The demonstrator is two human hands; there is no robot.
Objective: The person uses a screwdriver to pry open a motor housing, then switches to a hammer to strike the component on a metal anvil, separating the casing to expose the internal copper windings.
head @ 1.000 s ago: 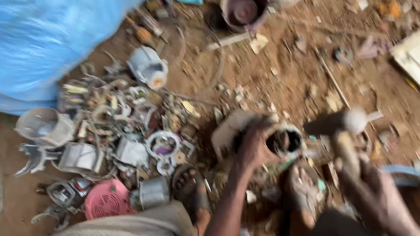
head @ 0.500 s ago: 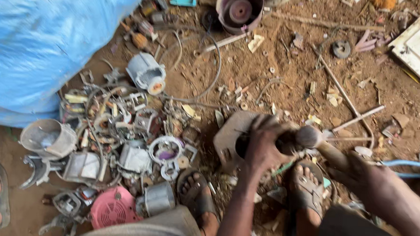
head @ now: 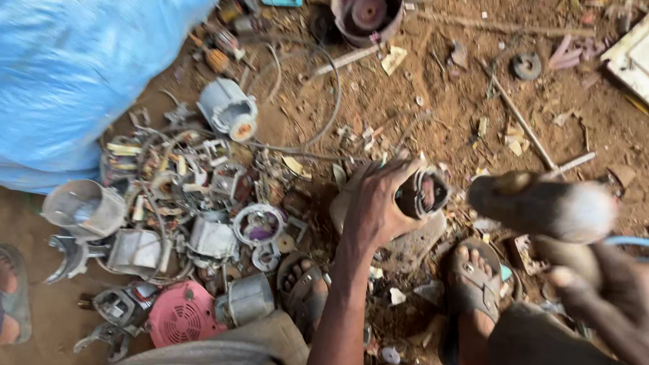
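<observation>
Two hands at work right of the scrap pile (head: 190,212): left hand (head: 379,204) grips the motor housing (head: 421,193) on a flat stone (head: 410,242); right hand (head: 615,294) clutches the hammer (head: 542,205), now raised higher than before.

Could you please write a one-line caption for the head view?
Left hand steadies a motor part; right hand raises a hammer beside scrap metal.
</observation>
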